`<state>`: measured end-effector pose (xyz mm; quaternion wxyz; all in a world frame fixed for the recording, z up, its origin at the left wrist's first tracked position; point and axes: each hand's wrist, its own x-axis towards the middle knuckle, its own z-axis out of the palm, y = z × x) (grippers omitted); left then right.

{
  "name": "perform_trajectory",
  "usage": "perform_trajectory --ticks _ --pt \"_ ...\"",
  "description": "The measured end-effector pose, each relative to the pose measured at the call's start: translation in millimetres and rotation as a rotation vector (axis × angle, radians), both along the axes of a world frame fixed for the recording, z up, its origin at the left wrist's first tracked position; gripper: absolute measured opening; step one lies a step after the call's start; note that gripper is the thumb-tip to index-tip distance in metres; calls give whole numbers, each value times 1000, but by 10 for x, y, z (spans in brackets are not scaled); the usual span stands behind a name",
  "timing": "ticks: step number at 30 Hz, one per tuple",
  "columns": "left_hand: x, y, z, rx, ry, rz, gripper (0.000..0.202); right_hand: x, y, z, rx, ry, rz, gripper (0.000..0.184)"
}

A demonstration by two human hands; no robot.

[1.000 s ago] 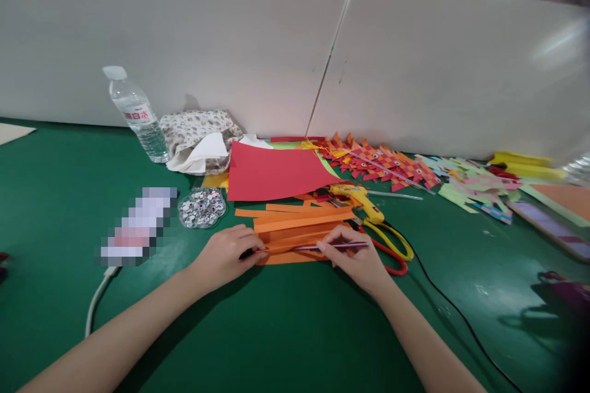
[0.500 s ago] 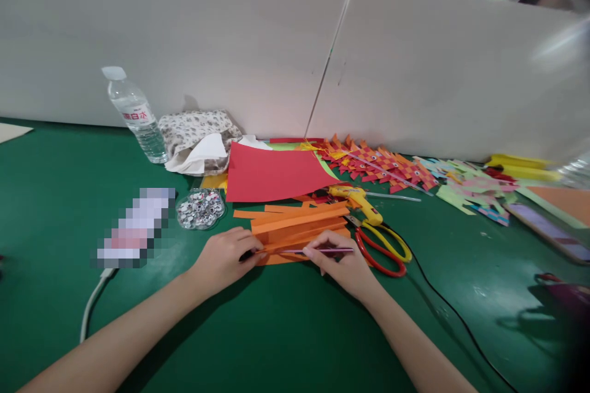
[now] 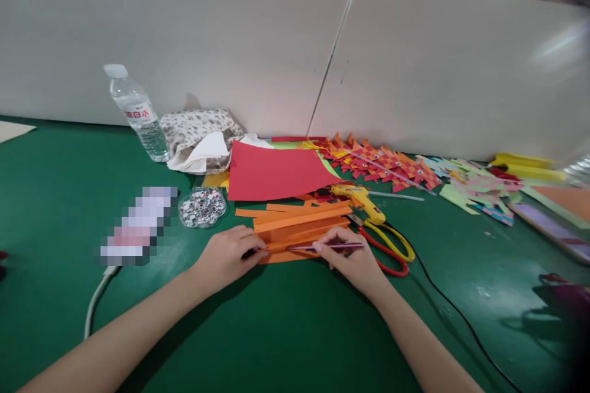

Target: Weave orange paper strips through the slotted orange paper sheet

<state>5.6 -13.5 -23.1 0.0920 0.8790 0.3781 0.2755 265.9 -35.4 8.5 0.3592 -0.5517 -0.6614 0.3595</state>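
A stack of orange paper strips lies on the green table. My left hand rests closed at the strips' left end, its fingertips pinching the edge of the nearest strip. My right hand is closed round a thin purple pen that lies almost flat along that strip, tip pointing left.
Red and yellow scissors and a yellow glue gun lie right of the strips, with a black cable running off. A red paper sheet, a dish of googly eyes, a water bottle, woven paper fish and white partition boards stand behind.
My right hand slid left along the orange strip with the pen, then back to the right. My left hand has stayed in place.
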Motion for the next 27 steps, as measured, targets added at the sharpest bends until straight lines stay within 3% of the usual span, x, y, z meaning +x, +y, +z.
perform_trajectory --ticks 11,20,27 --pt "1 5 -8 9 -3 -8 13 -221 -51 -17 -79 16 80 20" --pt "-2 11 -14 11 -12 -7 15 -69 -31 5 -19 7 21 19" --pt "-7 9 -17 -6 -11 -9 14 5 -42 -2 67 160 -85 22"
